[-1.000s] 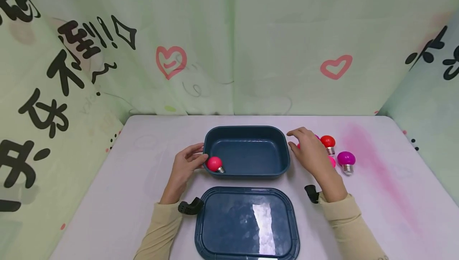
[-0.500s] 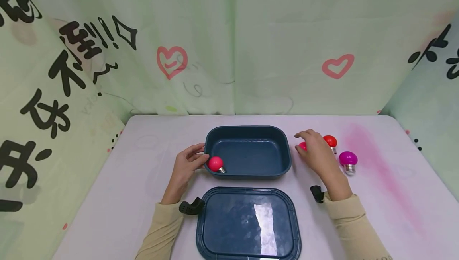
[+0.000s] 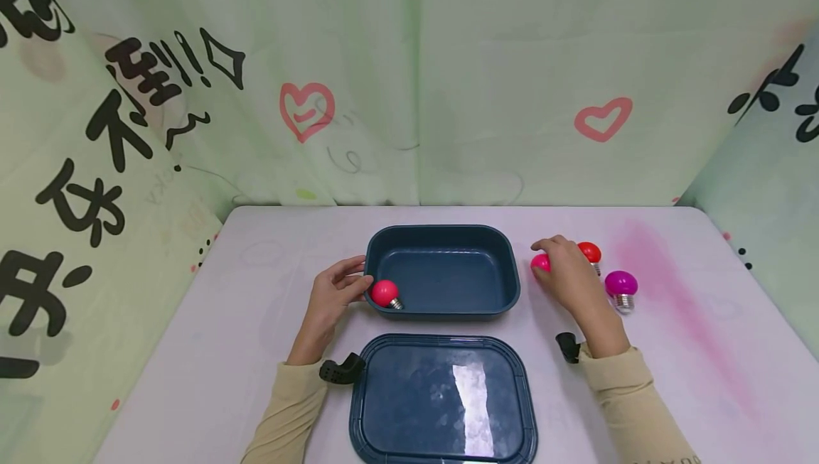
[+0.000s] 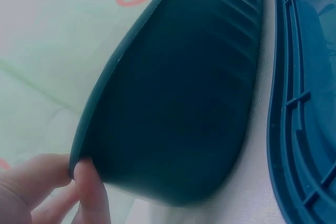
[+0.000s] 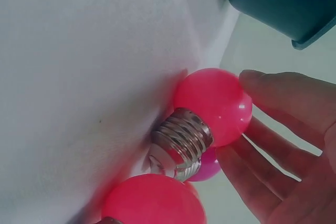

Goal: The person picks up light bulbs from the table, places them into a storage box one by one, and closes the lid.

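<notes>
White table, set before you. Blue box, open, stood on it. Blue lid lay flat on your side of the box. Your left hand pinched the box's left rim; your right hand gripped a pink bulb, right of the box. Rosy bulb lay in the box's near-left corner; red bulb and purple bulb, right of your right hand.

Black characters, exclamation marks, red hearts, on green curtain

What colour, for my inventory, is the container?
The container is dark blue, clearest in the head view.
</notes>
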`<state>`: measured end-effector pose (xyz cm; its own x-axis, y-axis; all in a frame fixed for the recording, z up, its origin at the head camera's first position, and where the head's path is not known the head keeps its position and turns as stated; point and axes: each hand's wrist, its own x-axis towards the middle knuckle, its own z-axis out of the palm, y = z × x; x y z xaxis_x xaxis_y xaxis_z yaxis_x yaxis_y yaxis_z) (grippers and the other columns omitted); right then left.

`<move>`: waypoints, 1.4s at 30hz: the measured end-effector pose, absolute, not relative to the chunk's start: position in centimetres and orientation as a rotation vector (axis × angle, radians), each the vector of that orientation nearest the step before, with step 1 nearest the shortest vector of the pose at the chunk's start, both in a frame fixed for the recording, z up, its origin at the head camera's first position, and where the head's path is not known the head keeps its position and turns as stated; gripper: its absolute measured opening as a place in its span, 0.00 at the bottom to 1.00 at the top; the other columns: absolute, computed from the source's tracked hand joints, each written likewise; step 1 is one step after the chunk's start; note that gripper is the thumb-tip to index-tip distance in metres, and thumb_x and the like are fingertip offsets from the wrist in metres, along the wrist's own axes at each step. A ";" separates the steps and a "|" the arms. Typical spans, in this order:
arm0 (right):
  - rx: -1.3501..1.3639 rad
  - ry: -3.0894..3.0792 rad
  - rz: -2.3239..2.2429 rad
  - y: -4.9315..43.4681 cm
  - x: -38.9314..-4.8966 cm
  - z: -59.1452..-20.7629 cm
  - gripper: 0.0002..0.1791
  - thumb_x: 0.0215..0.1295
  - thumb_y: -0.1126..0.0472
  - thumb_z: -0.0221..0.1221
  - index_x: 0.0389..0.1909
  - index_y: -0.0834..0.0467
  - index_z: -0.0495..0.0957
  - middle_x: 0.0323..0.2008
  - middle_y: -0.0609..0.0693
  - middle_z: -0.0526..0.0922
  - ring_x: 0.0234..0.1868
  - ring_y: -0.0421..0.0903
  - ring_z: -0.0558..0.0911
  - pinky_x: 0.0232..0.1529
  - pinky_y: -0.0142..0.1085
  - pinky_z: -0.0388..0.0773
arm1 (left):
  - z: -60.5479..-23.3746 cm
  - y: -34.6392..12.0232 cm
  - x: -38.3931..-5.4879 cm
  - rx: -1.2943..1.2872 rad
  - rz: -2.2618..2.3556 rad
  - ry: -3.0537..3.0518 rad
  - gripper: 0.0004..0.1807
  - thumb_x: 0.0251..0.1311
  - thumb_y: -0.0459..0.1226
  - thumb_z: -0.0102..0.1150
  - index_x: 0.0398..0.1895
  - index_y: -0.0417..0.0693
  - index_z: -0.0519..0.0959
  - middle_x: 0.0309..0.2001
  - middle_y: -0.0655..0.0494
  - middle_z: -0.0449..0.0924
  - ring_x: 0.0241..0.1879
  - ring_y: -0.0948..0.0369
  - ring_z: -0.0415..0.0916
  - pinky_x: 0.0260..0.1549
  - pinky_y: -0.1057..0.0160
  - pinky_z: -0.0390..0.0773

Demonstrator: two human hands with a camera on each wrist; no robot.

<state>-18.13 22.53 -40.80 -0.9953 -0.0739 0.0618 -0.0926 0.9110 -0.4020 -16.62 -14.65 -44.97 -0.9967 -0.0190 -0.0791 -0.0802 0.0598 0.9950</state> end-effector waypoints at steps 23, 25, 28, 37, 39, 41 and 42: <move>0.148 -3.031 0.675 22.7 -18.2 -40.9 0.24 0.55 0.70 0.70 0.53 0.72 0.78 0.53 0.72 0.77 0.57 0.70 0.75 0.53 0.59 0.78 | -44.9 -14.6 -16.6 -0.094 2.136 2.244 0.24 0.61 0.31 0.65 0.62 0.40 0.76 0.56 0.39 0.77 0.41 0.61 0.78 0.33 0.69 0.83; 0.158 -3.028 0.682 22.7 -18.2 -40.8 0.24 0.55 0.70 0.69 0.53 0.72 0.78 0.53 0.72 0.77 0.57 0.70 0.74 0.53 0.59 0.78 | -44.9 -14.6 -16.6 -0.094 2.136 2.243 0.24 0.61 0.31 0.65 0.62 0.40 0.76 0.56 0.39 0.77 0.42 0.60 0.78 0.33 0.69 0.83; 0.165 -3.019 0.692 22.6 -18.1 -40.5 0.24 0.55 0.70 0.69 0.54 0.72 0.78 0.53 0.72 0.76 0.57 0.70 0.74 0.53 0.60 0.78 | -44.9 -14.6 -16.6 -0.097 2.132 2.246 0.24 0.61 0.31 0.65 0.62 0.40 0.76 0.57 0.40 0.77 0.42 0.60 0.78 0.33 0.69 0.83; 0.284 -2.911 0.721 22.3 -18.0 -38.9 0.21 0.57 0.71 0.68 0.51 0.74 0.79 0.51 0.72 0.77 0.54 0.70 0.75 0.54 0.61 0.77 | -44.9 -14.7 -16.6 -0.085 2.132 2.251 0.24 0.61 0.31 0.66 0.62 0.40 0.76 0.57 0.39 0.77 0.41 0.63 0.78 0.33 0.70 0.82; 0.296 -2.900 0.733 22.2 -17.9 -38.5 0.21 0.57 0.71 0.67 0.51 0.74 0.78 0.51 0.72 0.77 0.54 0.70 0.75 0.54 0.61 0.76 | -45.0 -14.7 -16.7 -0.084 2.132 2.249 0.24 0.61 0.31 0.66 0.62 0.40 0.76 0.57 0.40 0.77 0.41 0.63 0.79 0.33 0.69 0.82; 0.301 -2.891 0.743 22.0 -17.8 -38.2 0.21 0.58 0.71 0.67 0.51 0.74 0.78 0.52 0.72 0.77 0.54 0.70 0.75 0.54 0.61 0.76 | -45.1 -14.7 -16.7 -0.089 2.130 2.248 0.24 0.61 0.31 0.66 0.62 0.41 0.77 0.57 0.41 0.77 0.41 0.63 0.79 0.33 0.69 0.82; 0.301 -2.889 0.748 22.0 -17.8 -38.0 0.21 0.58 0.71 0.67 0.52 0.74 0.78 0.52 0.72 0.77 0.54 0.70 0.75 0.54 0.61 0.76 | -45.2 -14.7 -16.7 -0.089 2.130 2.247 0.24 0.61 0.31 0.66 0.62 0.41 0.77 0.57 0.41 0.77 0.41 0.63 0.79 0.33 0.69 0.82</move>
